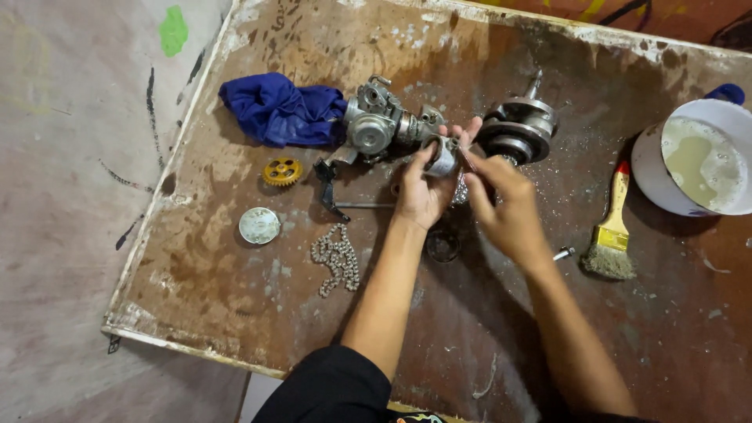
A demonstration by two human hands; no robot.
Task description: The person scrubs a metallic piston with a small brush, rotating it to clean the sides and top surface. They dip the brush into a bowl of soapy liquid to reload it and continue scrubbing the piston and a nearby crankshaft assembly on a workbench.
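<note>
Stained, oil-dark wooden board [235, 258] on bare floor, both hands' fingers [429, 160] grasping small metal ring [443, 157].

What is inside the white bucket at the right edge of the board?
The white bucket holds a cloudy, yellowish liquid with some foam on top. The murky surface hides anything lying beneath it, and the frame edge cuts off part of the bucket.

Matt metal sleeve [441, 157], stained wooden board [235, 298]
</note>
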